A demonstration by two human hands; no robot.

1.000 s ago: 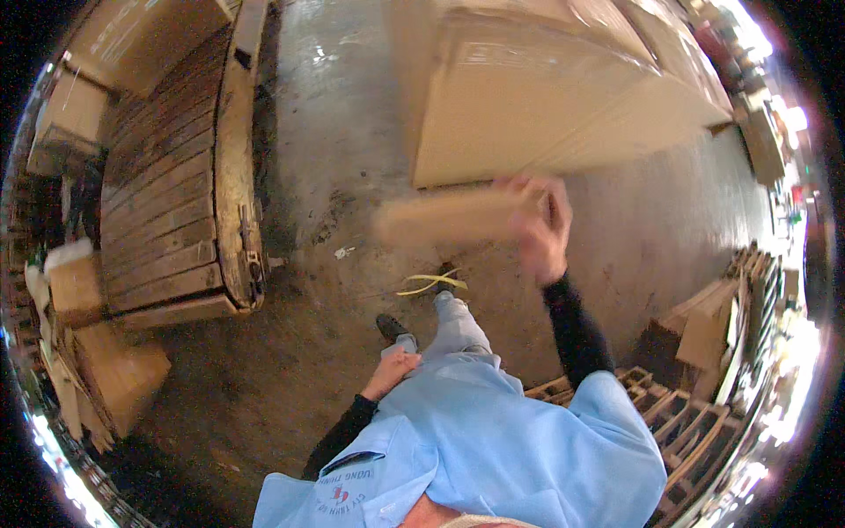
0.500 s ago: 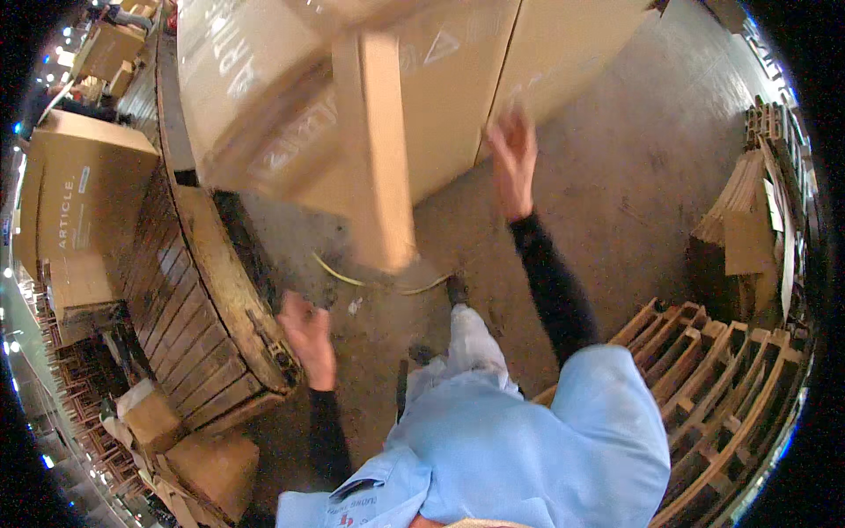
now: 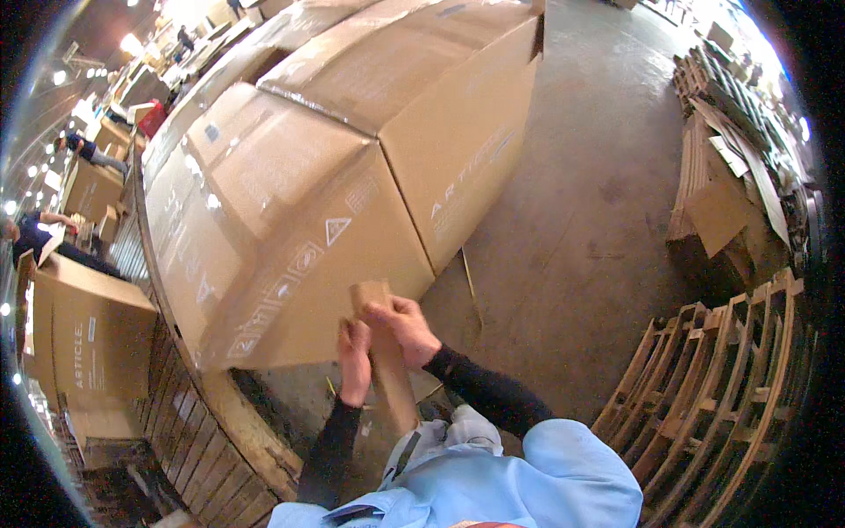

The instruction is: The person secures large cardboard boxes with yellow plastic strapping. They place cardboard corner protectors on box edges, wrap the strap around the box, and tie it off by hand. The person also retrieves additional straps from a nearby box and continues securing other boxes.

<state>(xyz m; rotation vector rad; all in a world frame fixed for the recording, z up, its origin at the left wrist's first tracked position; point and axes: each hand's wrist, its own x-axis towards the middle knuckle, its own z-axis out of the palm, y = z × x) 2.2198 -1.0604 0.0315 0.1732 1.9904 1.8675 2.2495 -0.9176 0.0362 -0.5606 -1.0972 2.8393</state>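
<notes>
A long, narrow brown cardboard corner board [image 3: 395,387] stands tilted in front of my body, its lower end at my legs. My right hand [image 3: 408,331] is closed around its upper part, thumb near the top end. My left hand [image 3: 355,359] is closed against its left edge, just below the top, with the fingertips partly hidden. Right behind both hands is a large brown carton [image 3: 352,238], stacked close with other big cartons [image 3: 458,158] under shiny clear wrap.
At left a slatted wooden conveyor [image 3: 185,431] runs past the cartons, with another carton [image 3: 101,343] beyond it. Two people [image 3: 84,150] are farther back. Wooden pallets [image 3: 704,378] lie at lower right, below stacked flat cardboard [image 3: 713,202]. A thin strap [image 3: 471,282] lies on the floor.
Both hands have come together from apart and taken hold of the corner board, which was untouched in front of the cartons. The view has shifted, showing more of the carton stack.
</notes>
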